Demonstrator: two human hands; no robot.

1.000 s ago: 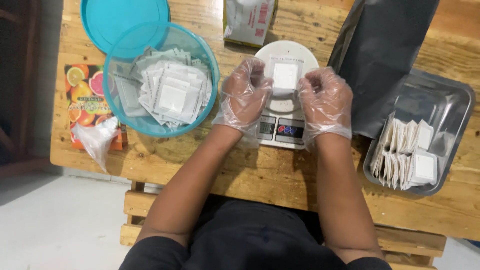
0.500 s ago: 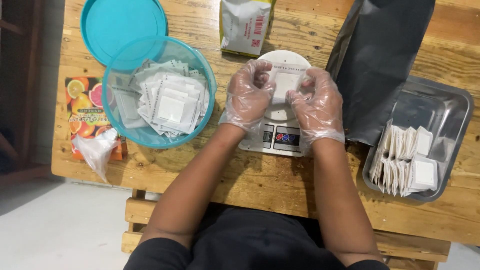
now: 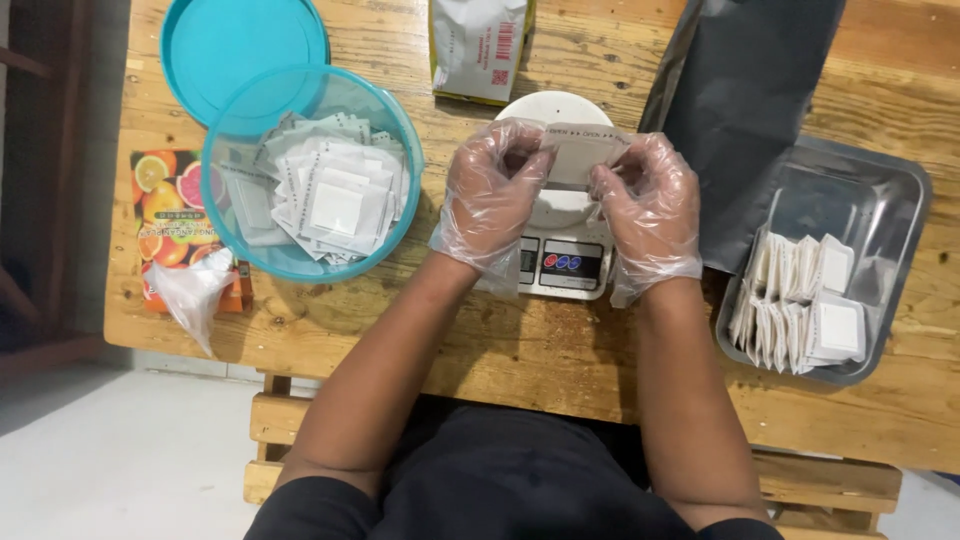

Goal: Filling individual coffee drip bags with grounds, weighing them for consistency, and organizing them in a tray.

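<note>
Both my hands wear clear plastic gloves and hold a small white paper sachet (image 3: 577, 152) between them, just above a white kitchen scale (image 3: 556, 235). My left hand (image 3: 492, 193) pinches its left edge. My right hand (image 3: 647, 204) pinches its right edge. The sachet is lifted off the round scale platform and tilted toward me. A teal bowl (image 3: 228, 232) with several flat white sachets stands to the left of my left hand. A metal tray (image 3: 892, 200) at the right holds several sachets stood in rows.
A teal lid (image 3: 240, 45) lies behind the bowl. A grey foil bag (image 3: 740, 90) leans at the back right, a smaller silver pouch (image 3: 478, 45) lies behind the scale. A fruit-printed box (image 3: 160, 205) and a crumpled clear plastic bag (image 3: 190, 295) sit at the wooden table's left edge.
The sachet lay flat on the scale platform under my fingers a second ago. Both hands have since lifted it and hold it up by its edges.
</note>
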